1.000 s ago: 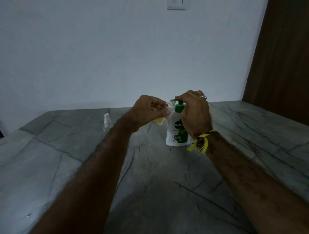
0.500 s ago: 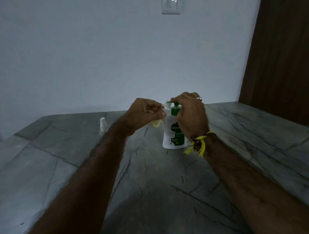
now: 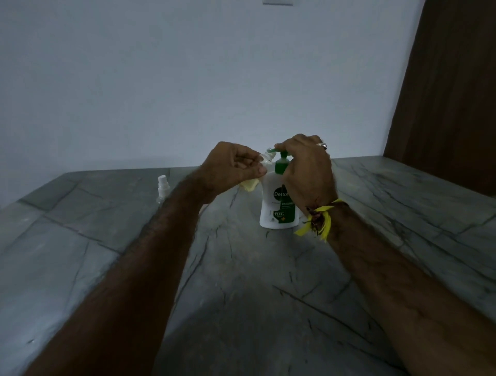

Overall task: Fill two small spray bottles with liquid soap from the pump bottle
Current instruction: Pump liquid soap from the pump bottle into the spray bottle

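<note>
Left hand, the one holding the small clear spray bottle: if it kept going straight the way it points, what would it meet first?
Probably the green pump nozzle of the white soap bottle; the left hand holds the small clear spray bottle right at the nozzle. Depth is uncertain.

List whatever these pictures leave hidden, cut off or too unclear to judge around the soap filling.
- Head view: most of the small bottle in the left hand is covered by fingers; its fill level is unreadable.
- The pump head lies under the right hand; pressing cannot be confirmed.
- The second spray bottle: base behind the left forearm, contents too dim.
- Wall switch plate cut off by the top edge.
</note>
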